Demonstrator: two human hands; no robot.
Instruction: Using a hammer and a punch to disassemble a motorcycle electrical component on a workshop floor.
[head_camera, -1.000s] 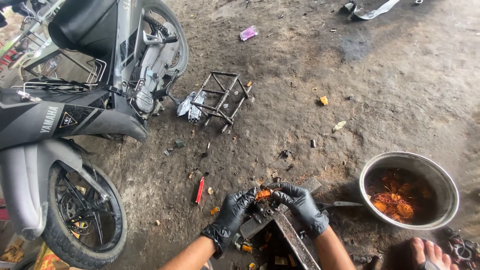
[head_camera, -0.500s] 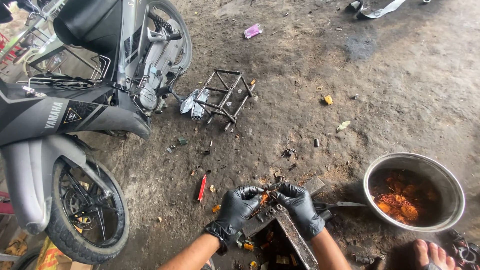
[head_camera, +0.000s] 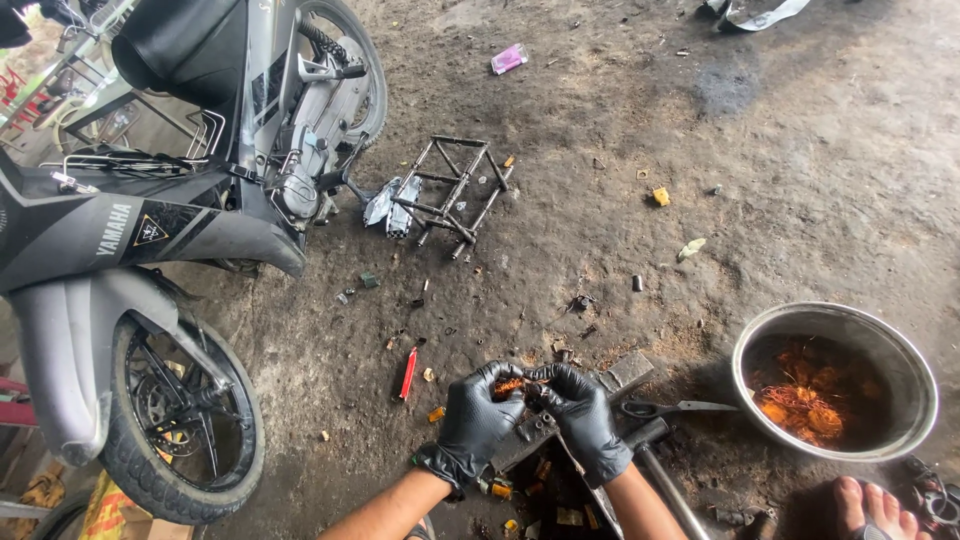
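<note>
Head view. Oil-stained dirt floor (head_camera: 620, 130) of a workshop. One grey motorcycle (head_camera: 150, 230) stands at left; one metal rack (head_camera: 450, 195) lies beside it. One metal bowl (head_camera: 900, 350) of copper-coloured scraps sits at right, one pair of scissors (head_camera: 670, 408) beside it. Two black-gloved hands, left hand (head_camera: 475, 420) and right hand (head_camera: 585, 425), together pinch one small orange-copper piece (head_camera: 510, 385) above a metal bar (head_camera: 625, 372).

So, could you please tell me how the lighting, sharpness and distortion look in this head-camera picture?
Head view: soft, even daylight, only faint shadows; wide-angle lens bends the grey motorcycle at the left edge; mild sheen on the round metal bowl rim; both black-gloved hands, left and right, are sharp.
</note>
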